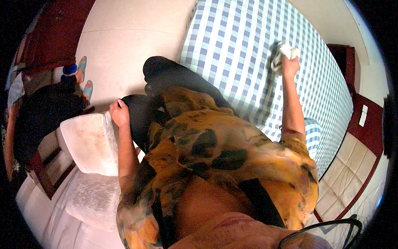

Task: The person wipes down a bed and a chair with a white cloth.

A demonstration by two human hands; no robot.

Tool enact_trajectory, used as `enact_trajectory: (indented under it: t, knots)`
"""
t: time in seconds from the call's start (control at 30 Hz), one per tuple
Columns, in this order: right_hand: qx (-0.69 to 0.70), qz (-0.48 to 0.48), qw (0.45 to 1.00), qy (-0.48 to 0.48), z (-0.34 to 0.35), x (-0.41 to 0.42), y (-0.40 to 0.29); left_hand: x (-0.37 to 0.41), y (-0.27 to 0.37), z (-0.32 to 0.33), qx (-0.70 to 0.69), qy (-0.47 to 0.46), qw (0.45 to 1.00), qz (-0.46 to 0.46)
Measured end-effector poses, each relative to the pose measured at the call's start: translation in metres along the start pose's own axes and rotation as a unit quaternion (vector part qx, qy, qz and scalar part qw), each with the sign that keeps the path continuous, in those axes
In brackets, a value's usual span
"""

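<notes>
My right hand grips a bunched white and grey cloth, possibly a pair of socks, over the bed. Beneath it spreads a blue-and-white checked bedsheet; the cloth seems to touch it. My left hand is curled loosely beside my knee in black trousers, with no object visible in it. Just left of that hand is the pale padded back of a chair. My orange-and-black patterned top fills the middle of the view.
At left, another person in black clothing wears light blue slippers. A fuzzy pale seat cushion lies below the chair back. The bed's padded headboard has a dark red frame. Dark wooden furniture stands past the bed's far side.
</notes>
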State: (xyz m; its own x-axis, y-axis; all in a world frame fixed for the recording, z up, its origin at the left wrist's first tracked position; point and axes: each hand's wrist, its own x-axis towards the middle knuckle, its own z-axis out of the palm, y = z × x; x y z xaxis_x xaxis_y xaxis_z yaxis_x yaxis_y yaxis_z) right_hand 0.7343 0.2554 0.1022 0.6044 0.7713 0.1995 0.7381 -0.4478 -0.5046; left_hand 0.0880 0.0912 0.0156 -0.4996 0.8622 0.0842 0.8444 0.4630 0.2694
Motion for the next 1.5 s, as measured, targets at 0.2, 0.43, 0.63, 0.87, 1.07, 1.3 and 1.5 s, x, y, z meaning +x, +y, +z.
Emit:
enact_trajectory:
  t: [0.2, 0.43, 0.63, 0.87, 1.07, 1.3, 1.5]
  knots:
    - [0.093, -0.076, 0.993, 0.021, 0.025, -0.009, -0.024, 0.002, 0.001, 0.001, 0.003, -0.008, 1.0, 0.008]
    - [-0.007, -0.321, 0.944, -0.07, 0.052, -0.034, -0.083, -0.001, 0.006, -0.007, -0.013, -0.022, 1.0, -0.017]
    - [-0.132, -0.183, 0.972, -0.072, 0.061, 0.022, -0.083, 0.0, 0.009, -0.005, -0.019, -0.008, 1.0, -0.023]
    - [-0.029, -0.315, 0.94, -0.124, 0.017, -0.076, -0.106, 0.0, 0.006, -0.004, 0.009, -0.002, 1.0, -0.021]
    - [-0.017, -0.562, 0.755, -0.337, -0.001, -0.136, -0.089, 0.001, 0.007, -0.003, 0.037, -0.022, 0.999, -0.022]
    - [0.013, -0.318, 0.942, -0.103, 0.018, -0.069, -0.069, -0.005, -0.004, 0.001, 0.007, 0.015, 1.0, -0.01]
    - [0.032, -0.351, 0.927, -0.132, 0.021, -0.102, -0.121, -0.005, -0.005, 0.002, 0.011, 0.014, 1.0, -0.023]
